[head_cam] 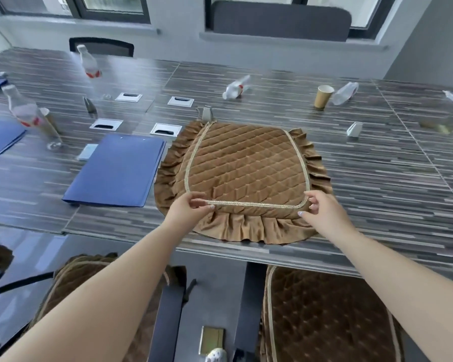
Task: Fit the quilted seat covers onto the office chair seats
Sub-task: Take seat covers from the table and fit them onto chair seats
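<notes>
Cover (243, 165) flat on table (377, 178). My left hand (187, 211) and right hand (322, 209) pinch its near corners. No legible writing.

I saw a long table (377, 184) with a streaked dark wood-grain top, a brown quilted seat cover (246, 165) lying flat at its near edge. To its left lay a blue folder (118, 169). Farther back stood a paper cup (323, 96), with plastic bottles (89, 61) scattered about.

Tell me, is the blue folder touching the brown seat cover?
Apart. The head view shows striped tabletop between the blue folder and the brown seat cover's ruffle.
</notes>
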`<state>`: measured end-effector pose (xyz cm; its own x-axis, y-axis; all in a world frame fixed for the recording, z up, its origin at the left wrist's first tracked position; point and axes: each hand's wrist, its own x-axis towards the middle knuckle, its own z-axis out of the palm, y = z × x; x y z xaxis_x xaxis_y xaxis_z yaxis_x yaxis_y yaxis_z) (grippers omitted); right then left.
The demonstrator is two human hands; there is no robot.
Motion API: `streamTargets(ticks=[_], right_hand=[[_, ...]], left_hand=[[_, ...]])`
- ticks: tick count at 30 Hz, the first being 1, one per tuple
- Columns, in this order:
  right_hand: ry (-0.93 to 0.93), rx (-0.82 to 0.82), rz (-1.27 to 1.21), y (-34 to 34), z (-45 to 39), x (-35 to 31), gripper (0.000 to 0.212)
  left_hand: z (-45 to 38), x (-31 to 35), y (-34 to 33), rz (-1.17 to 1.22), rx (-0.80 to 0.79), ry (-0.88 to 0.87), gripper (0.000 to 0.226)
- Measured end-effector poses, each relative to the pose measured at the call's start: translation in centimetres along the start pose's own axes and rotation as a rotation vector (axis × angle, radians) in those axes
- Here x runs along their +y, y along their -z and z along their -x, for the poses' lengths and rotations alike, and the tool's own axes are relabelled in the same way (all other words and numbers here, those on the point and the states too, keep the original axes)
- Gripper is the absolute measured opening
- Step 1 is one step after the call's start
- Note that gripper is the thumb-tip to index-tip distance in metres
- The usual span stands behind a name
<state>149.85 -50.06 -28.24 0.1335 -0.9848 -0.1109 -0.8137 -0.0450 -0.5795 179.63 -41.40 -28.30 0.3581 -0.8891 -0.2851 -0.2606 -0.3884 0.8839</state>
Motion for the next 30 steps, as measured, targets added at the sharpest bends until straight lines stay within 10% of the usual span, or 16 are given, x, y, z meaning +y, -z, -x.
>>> streamTargets(ticks=[22,30], right_hand=[[-0.546,-0.184,0.242,-8.6,-22.3,4.8,0.125],[-0.538,0.19,-0.099,-7.2,-18.9,3.6,0.101]], left_hand=[[-27.6,-7.4,-3.5,-0.6,0.32,0.112,0.095],[-25.1,-5.7,-0.9,-0.445,0.329,0.116,0.101]])
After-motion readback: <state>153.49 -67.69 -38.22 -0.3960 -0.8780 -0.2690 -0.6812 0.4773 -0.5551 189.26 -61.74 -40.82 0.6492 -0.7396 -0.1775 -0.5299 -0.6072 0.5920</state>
